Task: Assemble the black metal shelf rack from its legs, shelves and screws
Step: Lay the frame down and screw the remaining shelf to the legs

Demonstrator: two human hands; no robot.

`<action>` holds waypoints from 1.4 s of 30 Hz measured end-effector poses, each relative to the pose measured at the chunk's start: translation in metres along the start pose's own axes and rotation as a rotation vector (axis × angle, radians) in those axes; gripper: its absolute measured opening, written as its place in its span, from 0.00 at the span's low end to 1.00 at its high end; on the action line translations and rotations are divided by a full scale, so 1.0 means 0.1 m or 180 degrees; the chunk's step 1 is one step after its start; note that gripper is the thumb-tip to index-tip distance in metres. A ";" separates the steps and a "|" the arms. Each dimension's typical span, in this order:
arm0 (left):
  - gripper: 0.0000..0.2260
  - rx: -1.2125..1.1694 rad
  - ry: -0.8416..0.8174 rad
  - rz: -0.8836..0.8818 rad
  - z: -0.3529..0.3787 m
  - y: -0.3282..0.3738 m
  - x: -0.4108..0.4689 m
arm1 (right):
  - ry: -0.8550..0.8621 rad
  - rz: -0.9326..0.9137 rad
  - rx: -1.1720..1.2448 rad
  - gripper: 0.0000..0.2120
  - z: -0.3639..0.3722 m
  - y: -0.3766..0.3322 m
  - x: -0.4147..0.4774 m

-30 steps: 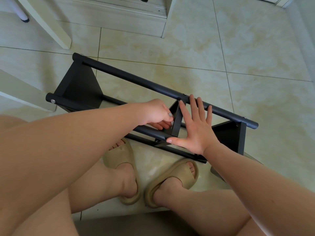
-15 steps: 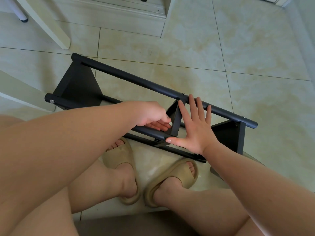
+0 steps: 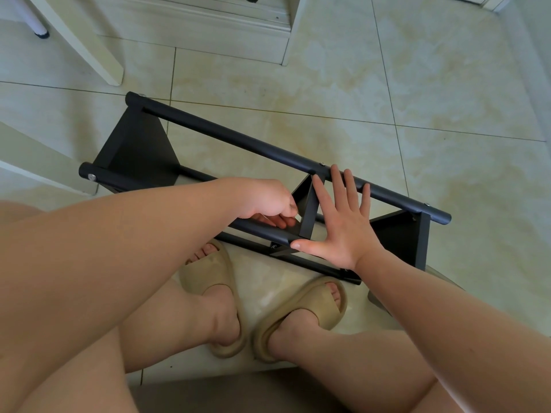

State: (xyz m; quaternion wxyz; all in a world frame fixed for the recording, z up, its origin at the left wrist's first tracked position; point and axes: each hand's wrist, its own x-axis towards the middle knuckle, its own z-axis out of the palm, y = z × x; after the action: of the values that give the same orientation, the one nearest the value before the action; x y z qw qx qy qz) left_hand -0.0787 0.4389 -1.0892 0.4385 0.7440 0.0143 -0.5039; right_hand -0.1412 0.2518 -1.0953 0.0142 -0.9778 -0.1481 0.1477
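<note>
Change: our left hand (image 3: pixel 268 201) has tucked its fingers slightly; nothing else shifted.
Left: curled at the middle shelf (image 3: pixel 307 207), by the near leg (image 3: pixel 125 184); we cannot tell whether it pinches anything.
Right: our right hand (image 3: pixel 346 234) lies flat, fingers spread, bracing that shelf.
Rack: the rack (image 3: pixel 238 140) lies on its side on the floor (image 3: pixel 417 84), long axis far-left to near-right.
Room: open floor beyond, our feet (image 3: pixel 301 317) close beneath.

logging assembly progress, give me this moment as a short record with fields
rack: black, on its side on the tiled floor
shelves: left end shelf, middle shelf, right end shelf, between the legs
left hand: fingers curled beside the middle shelf, over the near leg; grip hidden
right hand: open, fingers spread, flat against the middle shelf
feet: tan slippers, near the rack
</note>
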 end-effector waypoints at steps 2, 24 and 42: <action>0.07 0.0193 -0.0034 0.0025 -0.02 0.00 -0.01 | -0.0001 0.0001 0.0001 0.59 0.00 0.00 0.00; 0.09 0.1597 -0.0260 0.0224 -0.10 -0.07 0.02 | 0.0018 0.0013 0.0006 0.59 0.00 0.00 0.00; 0.05 0.1141 0.0122 0.0644 -0.04 -0.02 0.04 | 0.0074 -0.0028 0.0004 0.59 0.02 0.02 0.01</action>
State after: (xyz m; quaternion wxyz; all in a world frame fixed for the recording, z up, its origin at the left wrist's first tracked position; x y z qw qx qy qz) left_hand -0.0747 0.4409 -1.0925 0.3471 0.8172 -0.1421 -0.4375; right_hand -0.1402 0.2501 -1.0976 0.0171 -0.9788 -0.1521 0.1364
